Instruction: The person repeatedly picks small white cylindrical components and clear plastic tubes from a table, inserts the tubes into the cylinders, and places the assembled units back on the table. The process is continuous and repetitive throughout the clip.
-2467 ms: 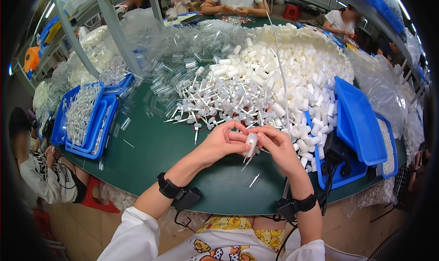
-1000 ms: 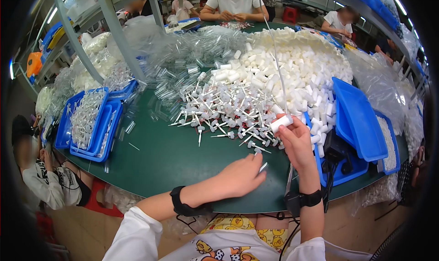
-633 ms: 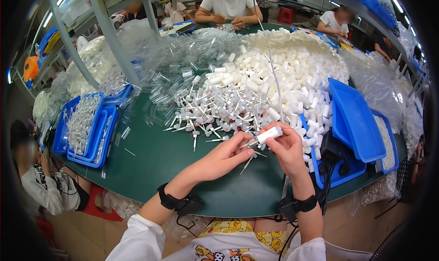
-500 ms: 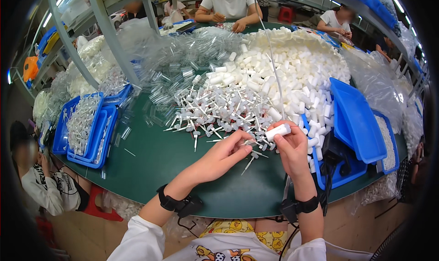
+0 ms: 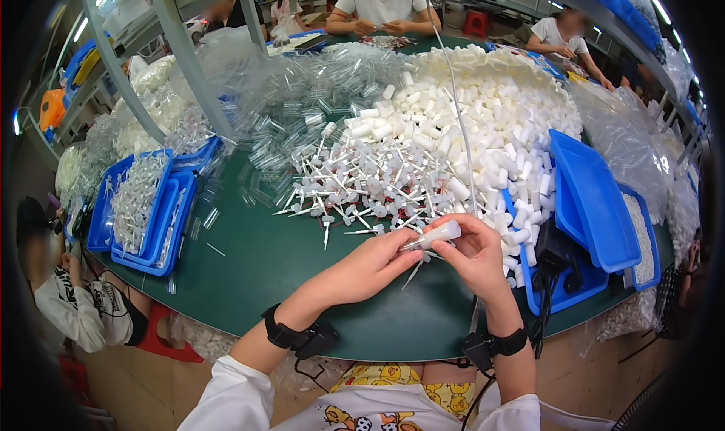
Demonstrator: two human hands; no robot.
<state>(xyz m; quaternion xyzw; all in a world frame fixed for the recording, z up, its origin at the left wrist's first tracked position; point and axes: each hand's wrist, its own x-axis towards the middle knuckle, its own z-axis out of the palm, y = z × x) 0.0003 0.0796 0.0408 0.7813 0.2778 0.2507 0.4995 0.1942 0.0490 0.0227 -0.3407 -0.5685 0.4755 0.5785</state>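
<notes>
White bottle (image 5: 440,235) lies tilted just before the pile of white bottles (image 5: 483,129), pinched in right hand (image 5: 476,256) fingers; left hand (image 5: 374,265) fingertips grip its thin stem end.

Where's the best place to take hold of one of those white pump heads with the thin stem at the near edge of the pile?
Probably by the thick white cap end, not the stem. The pump heads lie flat on the green table, stems splayed outward, so come from above and pinch across the cap's sides. The right hand grips its white piece round the body that way, while the left hand meets its tip.
</notes>
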